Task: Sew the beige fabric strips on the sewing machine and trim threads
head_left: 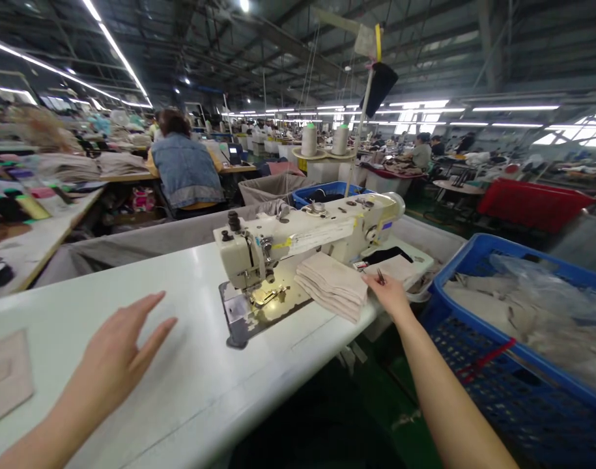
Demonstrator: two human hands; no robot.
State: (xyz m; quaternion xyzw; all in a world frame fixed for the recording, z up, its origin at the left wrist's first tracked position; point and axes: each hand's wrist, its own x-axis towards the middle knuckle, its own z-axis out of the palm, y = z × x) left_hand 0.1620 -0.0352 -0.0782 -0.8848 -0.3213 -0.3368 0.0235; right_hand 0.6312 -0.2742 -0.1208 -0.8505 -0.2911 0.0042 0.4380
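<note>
My left hand [119, 352] hovers over the white table, thumb and fingers spread, holding nothing. To its left lies a beige fabric piece [7, 378] with a small patch on it. My right hand [388, 293] is closed around a small dark metal tool [381, 276], perhaps thread snips, at the right edge of a stack of folded beige fabric [331, 283]. Whether its fingertips also grip the fabric cannot be made out. The sewing machine [302, 234] stands behind the stack, its lit needle area to the left of the fabric.
A blue basket [473, 319] of beige pieces and clear plastic stands at the right. Grey fabric bins [146, 234] line the table's far side. Two thread cones [309, 141] rise behind the machine. A person in a denim vest [187, 169] sits farther back.
</note>
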